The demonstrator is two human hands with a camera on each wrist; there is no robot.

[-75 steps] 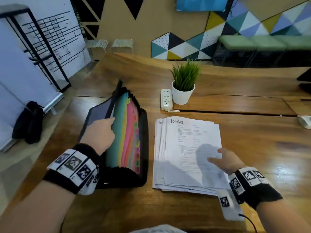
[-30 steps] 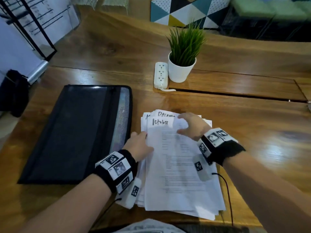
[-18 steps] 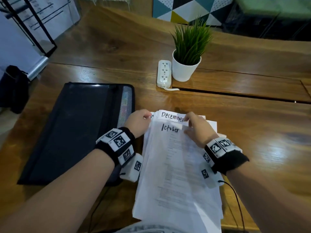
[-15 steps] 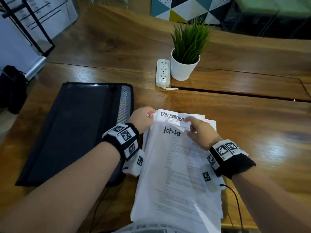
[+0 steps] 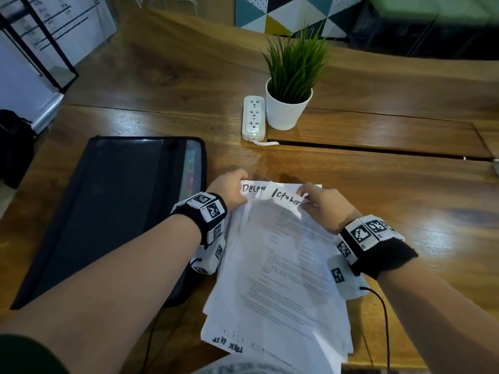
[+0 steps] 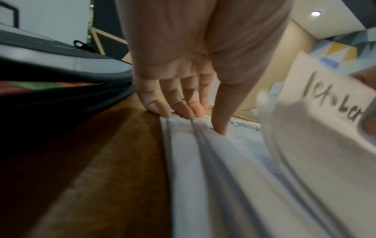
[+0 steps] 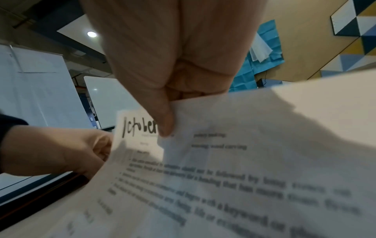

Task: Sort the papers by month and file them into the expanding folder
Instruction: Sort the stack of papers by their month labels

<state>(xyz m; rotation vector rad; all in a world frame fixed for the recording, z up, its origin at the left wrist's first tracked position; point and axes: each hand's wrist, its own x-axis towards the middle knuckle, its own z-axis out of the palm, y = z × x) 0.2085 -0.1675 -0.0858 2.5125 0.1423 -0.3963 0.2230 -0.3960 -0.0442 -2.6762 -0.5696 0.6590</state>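
Under my forearms much of the paper stack [image 5: 275,279] is covered, and its near end runs off the bottom of the head view, where an upside-down scrawl is too cramped to read. Beneath the top sheet only "Decem" shows on the next sheet [image 5: 252,188]; the rest of that word is hidden. Both wrist views are smeared, so the printed lines on the pages blur out. Beside the stack on the wooden table [image 5: 378,190] lies the black expanding folder [image 5: 113,211], flat and closed, its coloured dividers only glimpsed through the mesh strip along its right edge, and my left arm cuts off its near corner. My left hand [image 5: 229,194] lies with straight fingers [image 6: 179,103] spread, their tips pressing down on the far left corner of the stack. My right hand [image 5: 324,209] pinches the top edge of the October sheet [image 5: 286,202] between thumb [image 7: 162,122] and curled fingers, lifting that corner clear of the pile so it bends. Behind, a potted plant [image 5: 291,87] stands just beside a white power strip [image 5: 253,118].
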